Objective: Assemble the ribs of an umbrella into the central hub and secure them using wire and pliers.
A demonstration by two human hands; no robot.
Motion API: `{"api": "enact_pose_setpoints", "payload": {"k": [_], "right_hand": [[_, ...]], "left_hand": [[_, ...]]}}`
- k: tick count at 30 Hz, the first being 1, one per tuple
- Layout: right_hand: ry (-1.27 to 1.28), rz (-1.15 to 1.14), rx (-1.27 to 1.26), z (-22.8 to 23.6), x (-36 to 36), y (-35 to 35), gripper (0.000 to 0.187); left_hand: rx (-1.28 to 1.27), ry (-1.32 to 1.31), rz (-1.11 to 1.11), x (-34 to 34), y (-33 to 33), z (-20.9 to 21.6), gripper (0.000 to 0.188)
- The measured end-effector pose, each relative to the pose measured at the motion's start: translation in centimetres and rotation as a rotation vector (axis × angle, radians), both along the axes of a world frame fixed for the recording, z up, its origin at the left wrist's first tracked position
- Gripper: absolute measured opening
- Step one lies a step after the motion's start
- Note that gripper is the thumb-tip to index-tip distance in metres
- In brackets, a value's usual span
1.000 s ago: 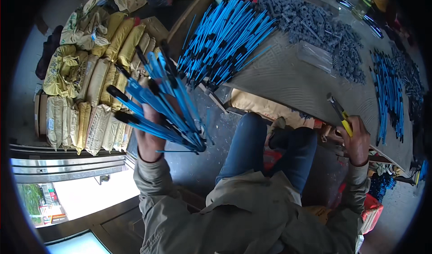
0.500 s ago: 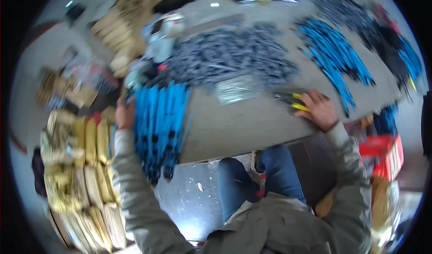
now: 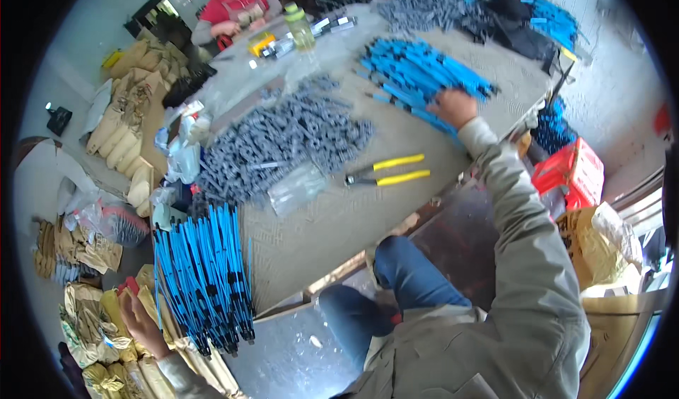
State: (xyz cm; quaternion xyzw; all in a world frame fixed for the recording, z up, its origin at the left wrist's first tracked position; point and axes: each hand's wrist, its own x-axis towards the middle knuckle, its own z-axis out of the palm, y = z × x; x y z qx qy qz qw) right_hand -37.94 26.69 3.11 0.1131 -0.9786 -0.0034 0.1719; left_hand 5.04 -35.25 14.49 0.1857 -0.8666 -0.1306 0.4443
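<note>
Near field, left: my left hand (image 3: pixel 143 326) is empty, fingers held out straight, just beside a bundle of blue strips (image 3: pixel 201 272) with black ends. The bundle lies on the near left corner of the table (image 3: pixel 304 250), its black ends projecting past the edge. Stacked sacks (image 3: pixel 92 321) show behind that hand. Middle field: a pair of pliers (image 3: pixel 396 163) with yellow handles lies on the tabletop, apart from both my hands, to the right of a clear packet (image 3: pixel 297 188), which rests against a broad heap of grey parts (image 3: pixel 283 134). Right: my right hand (image 3: pixel 456 107) has its fingers bent down onto a second pile of blue strips (image 3: pixel 417 66), at its near side; whether they have closed around any, I cannot tell. Far field: a green bottle (image 3: pixel 302 35) stands upright on the table, and beyond it is a person (image 3: pixel 244 3) in a red top.
</note>
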Motion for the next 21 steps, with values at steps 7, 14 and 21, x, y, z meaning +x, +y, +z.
{"api": "enact_pose_setpoints", "payload": {"k": [7, 14, 21], "right_hand": [[0.256, 0.213, -0.181, -1.2, 2.4, -6.9, 0.021], [0.444, 0.331, -0.932, 5.9, 7.6, -7.0, 0.016], [0.305, 0.521, -1.486, 4.3, 22.0, -6.8, 0.015]], "left_hand": [[0.197, -0.028, -0.281, 2.7, 15.3, -4.1, 0.018], [0.576, -0.193, -0.795, -2.7, 28.4, -9.9, 0.011], [0.472, 0.004, -0.752, -8.1, 32.8, -9.9, 0.042]]}}
